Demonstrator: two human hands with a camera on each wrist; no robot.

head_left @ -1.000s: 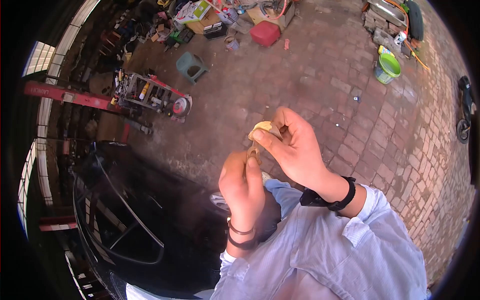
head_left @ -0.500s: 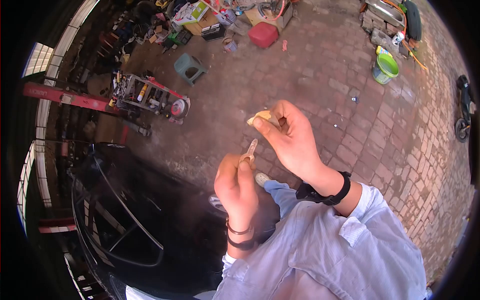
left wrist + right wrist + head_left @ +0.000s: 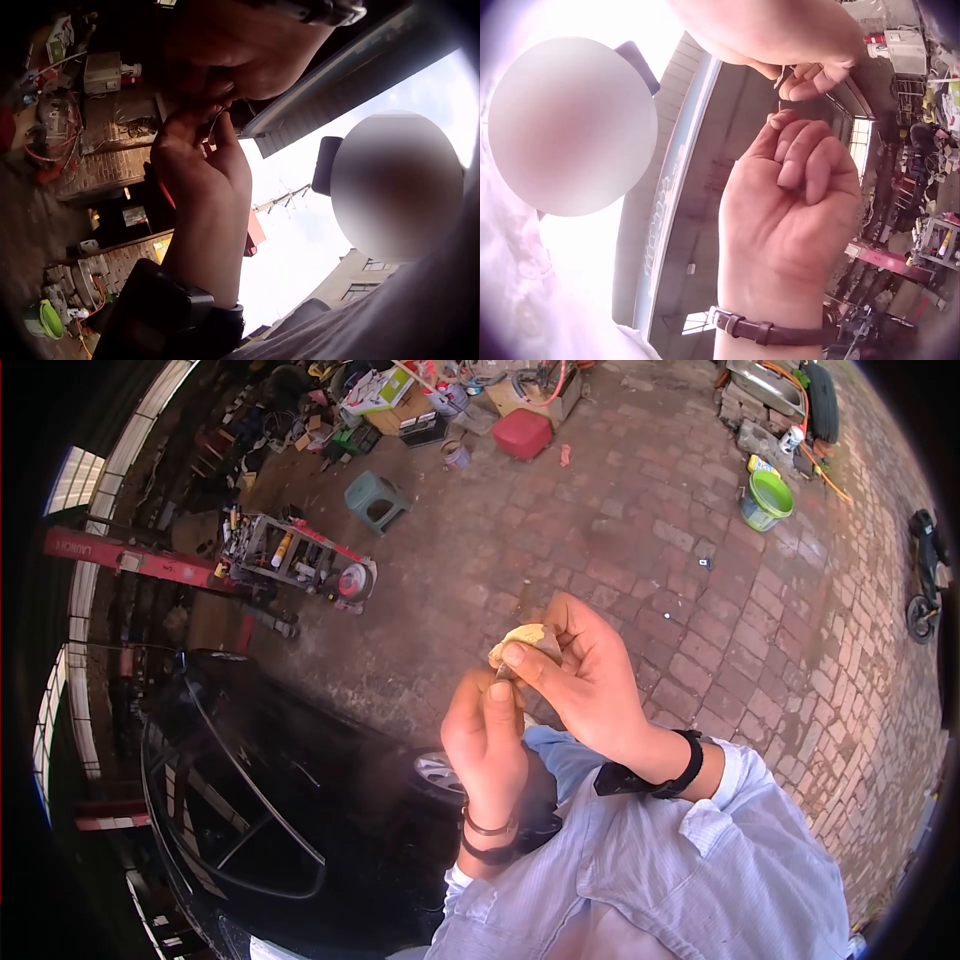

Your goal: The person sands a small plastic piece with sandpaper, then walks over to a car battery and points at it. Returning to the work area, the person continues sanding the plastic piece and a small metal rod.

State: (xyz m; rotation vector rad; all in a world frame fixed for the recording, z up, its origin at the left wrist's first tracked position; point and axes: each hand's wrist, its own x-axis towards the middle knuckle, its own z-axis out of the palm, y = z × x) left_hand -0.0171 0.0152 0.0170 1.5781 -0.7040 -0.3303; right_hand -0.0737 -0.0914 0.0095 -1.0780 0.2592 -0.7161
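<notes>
Both hands are raised close together over brick paving. My right hand [image 3: 525, 647], with a black strap on its wrist, pinches a small yellowish wad [image 3: 515, 633] between thumb and fingers. Just below it my left hand [image 3: 496, 695], which wears a brown bracelet, holds a small key-like metal piece [image 3: 506, 672] in curled fingers with the thumb pointing up. The piece's tip reaches into the wad. The left wrist view shows the right hand [image 3: 199, 157] from below. In the right wrist view the left hand [image 3: 791, 180] has its fingers curled.
A black car [image 3: 250, 790] stands close at the lower left. Farther off on the paving are a red tool cart [image 3: 295, 550], a green stool [image 3: 377, 500], a red box [image 3: 527, 432], a green bucket [image 3: 768, 498] and cluttered parts along the far edge.
Half a second ago the hands were apart, with the metal piece drawn clear of the wad. Now the left hand has risen and its tip is back against the wad.
</notes>
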